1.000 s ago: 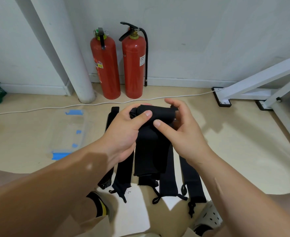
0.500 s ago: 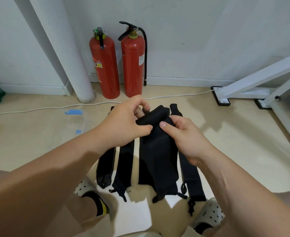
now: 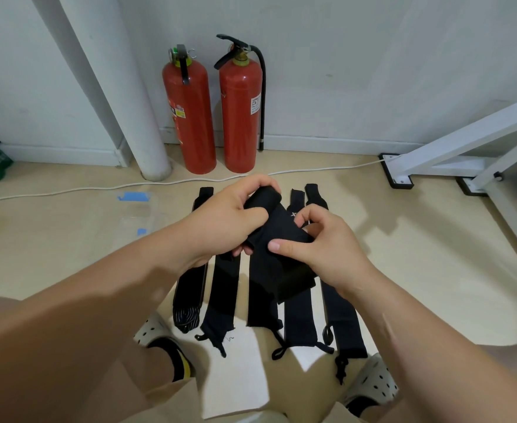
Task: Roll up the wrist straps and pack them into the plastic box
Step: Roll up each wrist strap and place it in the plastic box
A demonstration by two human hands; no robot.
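So, starting at the fingertips: the black strap (image 3: 277, 230) is clamped from both sides. The left hand (image 3: 226, 221) is curled over the far-left end of the half-made roll with the thumb pressed on top. The right hand (image 3: 327, 248) is pinched on the near-right end, thumb laid flat across the cloth and the other fingers bent round behind. No gap shows between fingers and fabric on either side, so both grips can be called tight.

The roll is held up off the floor (image 3: 434, 270) between the two hands, with its long axis slanted from far-left to near-right. The unrolled tail is left hanging toward the near side, draped above the other straps (image 3: 300, 315). Those are laid flat side by side on the floor, long axes pointing near to far, loops at the near ends.

What the next bit probably turns on: the tail lies below and nearer than the fingers, so more winding looks to be needed before anything gets packed. The plastic box (image 3: 141, 215) is set on the floor well off to the left, past the left forearm; it's see-through with bits of blue tape on it. The left hand is the nearer one to it, so at a guess the finished roll would most easily be carried over that way.

Further out, two red fire extinguishers (image 3: 190, 117) are stood against the far wall, and a white cable (image 3: 67, 190) is run along the floor in front of them.
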